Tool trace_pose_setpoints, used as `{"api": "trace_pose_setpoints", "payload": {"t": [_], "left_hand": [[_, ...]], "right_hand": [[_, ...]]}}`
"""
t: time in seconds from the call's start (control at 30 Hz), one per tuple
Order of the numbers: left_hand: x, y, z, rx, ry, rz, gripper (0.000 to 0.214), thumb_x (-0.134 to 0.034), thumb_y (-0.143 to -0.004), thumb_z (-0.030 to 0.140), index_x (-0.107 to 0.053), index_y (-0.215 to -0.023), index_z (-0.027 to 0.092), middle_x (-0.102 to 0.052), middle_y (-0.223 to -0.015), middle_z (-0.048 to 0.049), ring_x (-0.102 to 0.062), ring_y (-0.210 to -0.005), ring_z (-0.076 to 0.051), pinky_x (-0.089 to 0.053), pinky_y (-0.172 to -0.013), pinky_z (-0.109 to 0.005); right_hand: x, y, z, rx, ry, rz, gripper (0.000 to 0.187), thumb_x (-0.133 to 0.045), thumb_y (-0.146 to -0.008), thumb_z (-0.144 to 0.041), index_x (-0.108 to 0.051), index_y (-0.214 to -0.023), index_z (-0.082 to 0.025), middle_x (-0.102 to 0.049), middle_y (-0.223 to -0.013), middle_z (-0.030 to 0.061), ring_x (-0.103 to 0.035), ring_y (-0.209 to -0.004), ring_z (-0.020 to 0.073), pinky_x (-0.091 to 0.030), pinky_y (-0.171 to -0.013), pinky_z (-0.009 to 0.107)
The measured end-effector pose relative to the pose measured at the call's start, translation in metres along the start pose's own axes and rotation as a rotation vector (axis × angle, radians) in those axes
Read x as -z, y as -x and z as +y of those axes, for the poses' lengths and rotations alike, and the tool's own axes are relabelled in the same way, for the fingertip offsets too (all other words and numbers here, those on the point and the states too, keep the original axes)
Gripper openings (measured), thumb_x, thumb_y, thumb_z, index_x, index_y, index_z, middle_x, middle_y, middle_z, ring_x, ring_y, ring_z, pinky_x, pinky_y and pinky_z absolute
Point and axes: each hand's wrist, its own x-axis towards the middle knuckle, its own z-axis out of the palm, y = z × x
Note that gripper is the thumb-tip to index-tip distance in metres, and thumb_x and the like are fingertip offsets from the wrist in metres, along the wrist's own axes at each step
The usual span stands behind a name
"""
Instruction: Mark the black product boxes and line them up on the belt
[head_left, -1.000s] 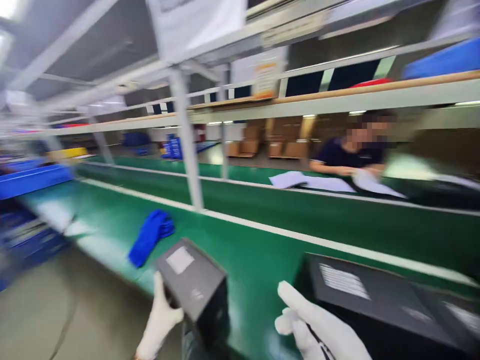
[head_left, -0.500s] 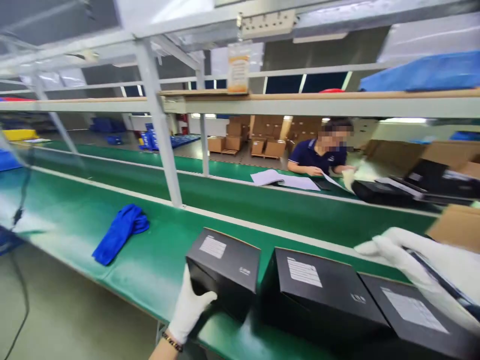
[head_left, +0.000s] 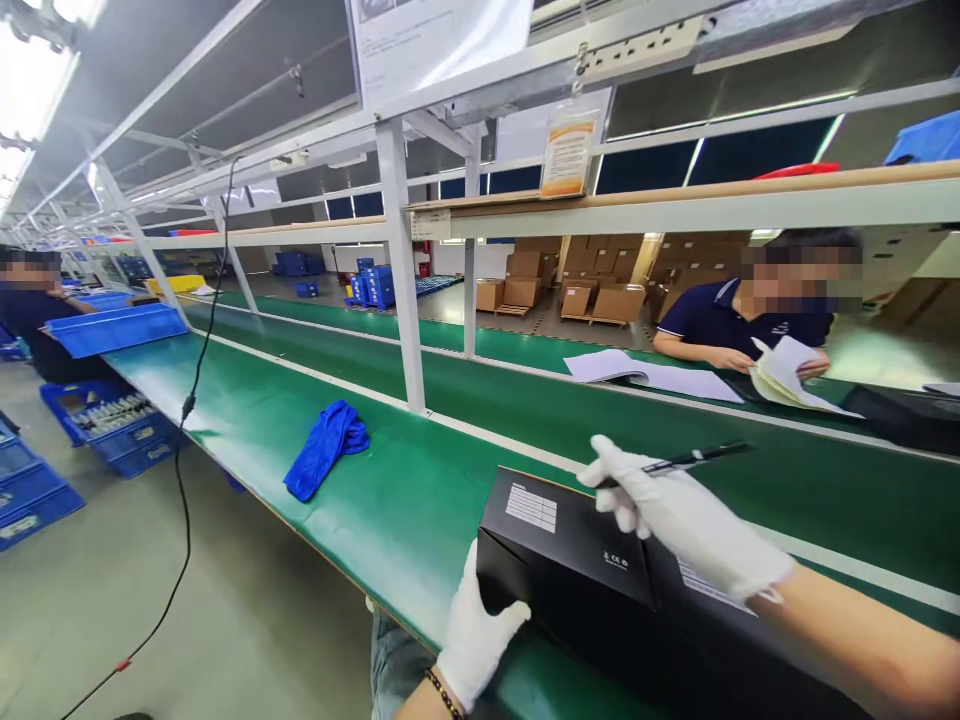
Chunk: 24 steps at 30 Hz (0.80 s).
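My left hand (head_left: 480, 635), in a white glove, grips the left end of a black box (head_left: 562, 535). Its thumb lies against the front side and the other fingers are partly hidden by the box. The box top bears a white label (head_left: 531, 508) with ruled lines and small printed marks. Over the right part of this box is my gloved right hand (head_left: 660, 500), closed on a dark pen (head_left: 701, 458) that slants up to the right. Another black box with a white label (head_left: 716, 588) stands right of the first, partly covered by my right arm.
A crumpled blue cloth (head_left: 326, 450) lies on the green bench (head_left: 247, 415). White posts (head_left: 405, 290) carry a shelf (head_left: 660, 210) above. Across the belt, a person (head_left: 750, 320) handles papers (head_left: 795, 370). A black cable (head_left: 196, 370) hangs at left, near blue crates (head_left: 135, 430).
My view has turned left, and another person and crates now show at left. My right hand has come leftward over the first box with the pen. My left hand stays at that box.
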Motion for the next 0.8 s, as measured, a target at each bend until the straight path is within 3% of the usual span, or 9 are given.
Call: {"api": "trace_pose_setpoints", "payload": {"t": [0.1, 0.2, 0.33, 0.47, 0.8], "left_hand": [[0.003, 0.0, 0.0, 0.016, 0.001, -0.031, 0.084, -0.067, -0.072, 0.027, -0.029, -0.146, 0.018, -0.046, -0.145, -0.0082, -0.041, -0.134, -0.024, -0.029, -0.114, -0.034], [0.005, -0.001, -0.001, 0.025, -0.027, -0.04, 0.083, -0.067, -0.072, 0.029, -0.03, -0.146, 0.017, -0.046, -0.145, -0.009, -0.04, -0.134, -0.025, -0.03, -0.113, -0.034], [0.005, -0.001, -0.003, 0.012, -0.044, -0.052, 0.084, -0.066, -0.073, 0.03, -0.029, -0.147, 0.015, -0.044, -0.146, -0.0101, -0.04, -0.135, -0.025, -0.029, -0.114, -0.034], [0.003, -0.002, -0.007, 0.013, -0.068, -0.054, 0.087, -0.067, -0.072, 0.031, -0.028, -0.148, 0.015, -0.044, -0.146, -0.0102, -0.038, -0.136, -0.026, -0.028, -0.114, -0.035], [0.003, -0.003, 0.002, 0.059, -0.138, -0.061, 0.089, -0.066, -0.069, 0.03, -0.027, -0.148, 0.016, -0.045, -0.145, -0.0073, -0.042, -0.134, -0.023, -0.032, -0.112, -0.028]], "right_hand": [[-0.031, -0.011, 0.013, -0.097, -0.062, -0.121, 0.046, -0.047, -0.086, -0.061, -0.057, -0.07, -0.019, -0.057, -0.055, -0.0002, -0.045, -0.041, 0.01, -0.033, -0.041, 0.024], [-0.043, -0.019, 0.025, -0.009, 0.037, -0.117, 0.04, -0.044, -0.089, -0.054, -0.047, -0.065, -0.021, -0.051, -0.052, -0.0033, -0.044, -0.045, 0.0108, -0.035, -0.048, 0.025], [-0.046, -0.02, 0.028, 0.178, 0.271, -0.019, 0.042, -0.038, -0.092, -0.048, -0.039, -0.059, -0.023, -0.042, -0.05, -0.004, -0.044, -0.051, 0.0135, -0.036, -0.059, 0.028], [-0.047, -0.019, 0.029, 0.259, 0.394, 0.002, 0.041, -0.036, -0.092, -0.046, -0.036, -0.058, -0.024, -0.042, -0.05, -0.0035, -0.045, -0.05, 0.0145, -0.037, -0.058, 0.028], [-0.046, -0.029, 0.044, 0.501, 0.57, 0.035, 0.041, -0.03, -0.093, -0.045, -0.046, -0.061, -0.024, -0.049, -0.052, -0.0007, -0.046, -0.048, 0.0158, -0.039, -0.053, 0.027]]}}
